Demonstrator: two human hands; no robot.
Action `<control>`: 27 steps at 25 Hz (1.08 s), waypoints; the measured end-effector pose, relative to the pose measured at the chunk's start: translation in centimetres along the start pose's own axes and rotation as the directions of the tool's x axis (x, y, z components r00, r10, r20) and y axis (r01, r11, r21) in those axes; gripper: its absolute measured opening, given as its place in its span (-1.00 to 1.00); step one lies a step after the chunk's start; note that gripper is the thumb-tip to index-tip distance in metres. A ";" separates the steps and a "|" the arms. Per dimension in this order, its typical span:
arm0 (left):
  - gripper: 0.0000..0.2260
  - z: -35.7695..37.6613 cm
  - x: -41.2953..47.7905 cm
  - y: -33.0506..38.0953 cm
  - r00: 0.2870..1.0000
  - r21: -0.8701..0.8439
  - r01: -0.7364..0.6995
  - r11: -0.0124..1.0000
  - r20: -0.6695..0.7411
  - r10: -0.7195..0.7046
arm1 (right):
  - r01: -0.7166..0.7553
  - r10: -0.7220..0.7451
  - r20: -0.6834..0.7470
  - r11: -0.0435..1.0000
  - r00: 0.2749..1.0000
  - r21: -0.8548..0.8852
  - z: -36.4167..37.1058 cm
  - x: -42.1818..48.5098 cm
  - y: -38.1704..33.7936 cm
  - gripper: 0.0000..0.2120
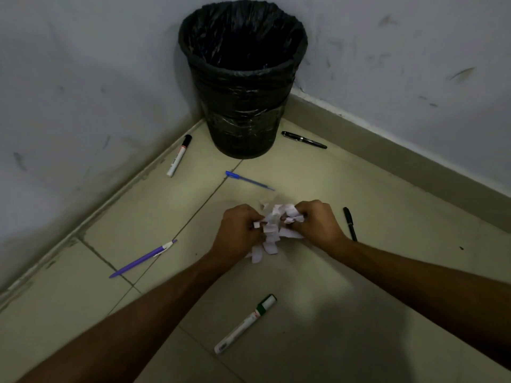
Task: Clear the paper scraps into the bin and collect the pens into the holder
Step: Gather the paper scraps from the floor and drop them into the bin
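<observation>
Hands, my left (239, 230) and right (318, 219), clutch loose paper scraps (272, 230) short of the bin (243, 78); dangling strips may slip to the floor (359, 189)

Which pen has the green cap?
The green-capped marker, lying by itself nearest the camera. The other white marker, by the bin, has a black cap.

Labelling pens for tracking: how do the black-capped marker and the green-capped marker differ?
Cap: the black-capped marker has a black one, the green-capped marker a green one. Place: the black-capped marker lies along the foot of the wall, left of the bin; the green-capped marker lies nearer the person, on open floor. Both have white barrels, lie flat and are capped.
</observation>
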State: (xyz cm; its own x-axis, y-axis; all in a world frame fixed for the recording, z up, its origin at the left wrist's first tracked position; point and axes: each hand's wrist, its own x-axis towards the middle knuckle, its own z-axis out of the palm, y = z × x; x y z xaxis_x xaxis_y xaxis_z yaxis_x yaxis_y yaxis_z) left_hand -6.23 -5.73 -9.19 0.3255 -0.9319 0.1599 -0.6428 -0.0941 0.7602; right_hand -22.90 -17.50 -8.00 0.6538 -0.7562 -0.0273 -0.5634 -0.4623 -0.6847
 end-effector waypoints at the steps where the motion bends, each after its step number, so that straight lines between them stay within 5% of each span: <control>1: -0.78 -0.9 0.1 0.8 0.998 -0.030 0.008 1.000 -0.056 -0.010 | -0.070 0.071 -0.022 0.997 0.997 0.035 -0.5 -0.1 -0.8 -0.91; 5: -0.97 -4.4 1.3 4.1 0.983 -0.199 0.097 0.975 -0.133 -0.125 | -0.174 0.184 -0.003 0.934 0.983 0.311 -3.5 0.2 -4.8 -0.82; 10: -0.91 -11.5 8.2 8.7 0.930 -0.225 0.060 0.972 -0.341 -0.136 | -0.005 0.115 -0.179 0.853 0.977 0.521 -10.0 6.2 -13.1 -0.83; 13: -0.92 -16.1 15.2 11.4 0.908 -0.221 0.011 0.975 -0.406 -0.102 | 0.175 -0.017 -0.344 0.883 0.939 0.435 -14.5 13.6 -17.4 -0.79; 16: -0.90 -18.7 22.8 11.2 0.890 -0.098 0.105 0.990 -0.434 -0.138 | 0.172 -0.121 -0.428 0.982 0.896 0.083 -16.7 21.5 -19.5 -0.79; 19: -0.82 -18.6 27.8 9.0 0.919 0.140 0.292 0.946 -0.316 -0.237 | 0.071 -0.150 -0.293 0.962 0.944 -0.263 -15.9 26.8 -20.3 -0.74; 22: -0.75 -18.3 29.6 7.9 0.931 0.310 0.365 0.878 -0.140 -0.337 | 0.012 -0.019 -0.010 0.882 1.000 -0.471 -14.4 28.2 -20.9 -0.68; 27: -0.81 -19.0 28.7 9.3 0.902 0.316 0.386 0.866 0.069 -0.427 | 0.005 0.083 0.363 0.972 0.928 -0.234 -13.9 26.1 -21.7 -0.46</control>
State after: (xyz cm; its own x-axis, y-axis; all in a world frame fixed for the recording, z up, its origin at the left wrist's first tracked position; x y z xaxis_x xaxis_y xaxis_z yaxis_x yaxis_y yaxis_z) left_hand 10.32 -26.67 14.49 0.5201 -0.8242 -0.2241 -0.6505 -0.5523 0.5214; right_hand -0.65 -33.63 16.26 0.7434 -0.5723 -0.3462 -0.6629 -0.5613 -0.4954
